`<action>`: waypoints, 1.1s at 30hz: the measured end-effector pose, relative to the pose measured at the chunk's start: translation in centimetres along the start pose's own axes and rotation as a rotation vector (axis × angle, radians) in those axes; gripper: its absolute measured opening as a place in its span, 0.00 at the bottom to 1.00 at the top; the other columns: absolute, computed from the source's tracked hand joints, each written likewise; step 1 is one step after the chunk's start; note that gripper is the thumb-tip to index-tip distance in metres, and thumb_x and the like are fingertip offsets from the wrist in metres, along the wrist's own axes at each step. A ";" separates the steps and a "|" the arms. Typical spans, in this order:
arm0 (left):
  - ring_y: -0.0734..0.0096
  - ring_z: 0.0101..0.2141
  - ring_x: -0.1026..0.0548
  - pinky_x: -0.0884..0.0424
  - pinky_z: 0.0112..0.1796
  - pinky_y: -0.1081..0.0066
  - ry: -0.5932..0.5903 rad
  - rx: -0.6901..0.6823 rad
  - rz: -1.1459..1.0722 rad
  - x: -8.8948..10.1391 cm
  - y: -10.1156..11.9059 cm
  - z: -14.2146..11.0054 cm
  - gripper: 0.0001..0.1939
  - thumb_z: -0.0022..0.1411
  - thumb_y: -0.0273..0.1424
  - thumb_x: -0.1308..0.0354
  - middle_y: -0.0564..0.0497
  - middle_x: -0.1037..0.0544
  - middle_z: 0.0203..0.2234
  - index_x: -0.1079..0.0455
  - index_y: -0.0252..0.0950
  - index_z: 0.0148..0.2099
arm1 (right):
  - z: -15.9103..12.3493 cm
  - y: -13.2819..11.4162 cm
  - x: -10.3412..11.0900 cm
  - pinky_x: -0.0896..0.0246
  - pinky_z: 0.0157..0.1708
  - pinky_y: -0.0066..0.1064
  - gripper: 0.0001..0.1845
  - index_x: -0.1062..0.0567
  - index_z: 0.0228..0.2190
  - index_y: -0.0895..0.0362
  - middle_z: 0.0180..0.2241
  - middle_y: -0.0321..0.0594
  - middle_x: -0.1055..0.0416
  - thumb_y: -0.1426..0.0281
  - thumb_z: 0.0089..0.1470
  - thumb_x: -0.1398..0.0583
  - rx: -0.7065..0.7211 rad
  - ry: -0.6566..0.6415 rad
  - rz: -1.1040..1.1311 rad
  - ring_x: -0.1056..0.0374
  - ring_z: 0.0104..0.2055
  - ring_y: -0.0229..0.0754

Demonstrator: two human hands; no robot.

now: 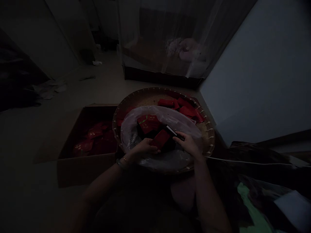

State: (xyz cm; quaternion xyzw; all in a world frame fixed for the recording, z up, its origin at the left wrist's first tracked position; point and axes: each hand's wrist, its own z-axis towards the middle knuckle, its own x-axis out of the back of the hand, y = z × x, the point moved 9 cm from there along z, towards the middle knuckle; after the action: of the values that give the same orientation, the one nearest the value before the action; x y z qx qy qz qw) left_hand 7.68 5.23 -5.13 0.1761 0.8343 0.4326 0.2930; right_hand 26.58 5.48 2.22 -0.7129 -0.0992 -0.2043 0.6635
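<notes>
In dim light, my left hand [145,147] is closed round the near edge of a flat red packet [160,139]. My right hand [188,143] pinches a thin dark flat piece with a pale strip [171,130], just right of the packet; its exact kind is unclear. Both hands are over an opened clear plastic bag [157,111] with its rim spread out. Inside the bag lie more red packets [148,123] with gold print, a green strip across them. The bag rests in a round woven bamboo tray [136,97].
Red packets [188,108] lie on the tray's far right side. To the left stands an open cardboard box [85,170] with red packets inside. A white cord [243,160] runs right from the tray. Behind are a netted bed [155,58] and a pale wall [255,71].
</notes>
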 end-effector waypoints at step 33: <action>0.76 0.24 0.26 0.34 0.26 0.78 -0.041 -0.004 0.032 -0.1 -0.4 -0.1 0.14 0.43 0.27 0.34 0.47 0.22 0.25 0.28 0.28 0.35 | -0.4 0.0 -0.8 0.43 0.21 0.28 0.28 0.24 0.43 0.61 0.23 0.39 0.26 0.55 0.43 0.39 -0.068 -0.081 -0.064 0.35 0.21 0.39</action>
State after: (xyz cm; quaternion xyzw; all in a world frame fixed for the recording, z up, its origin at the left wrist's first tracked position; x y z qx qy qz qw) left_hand 7.64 4.87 -5.39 0.1974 0.8242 0.4354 0.3035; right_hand 25.83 5.16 1.92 -0.7393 -0.1416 -0.1995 0.6274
